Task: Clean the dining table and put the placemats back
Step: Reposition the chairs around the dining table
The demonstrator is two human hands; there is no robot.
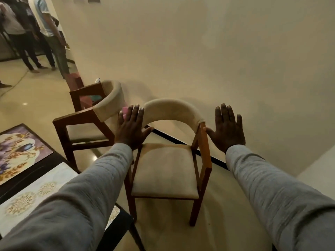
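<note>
Fingers (228, 113) on both hands spread flat, palms down, over a chair (168, 165). Left hand (131, 127) has something pink (125, 111) tucked under it; right hand (226, 131) empty. Placemats (21, 145) lie on the desk (119, 223), lower left.

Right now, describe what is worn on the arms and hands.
Both arms wear long, loose light-grey sleeves, creased, ending at the wrists. The left hand and right hand are bare: no gloves, rings, watch or bracelets visible.

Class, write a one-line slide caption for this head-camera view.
Both hands, left and right, spread open above a cushioned chair beside the placemat-covered table.
</note>
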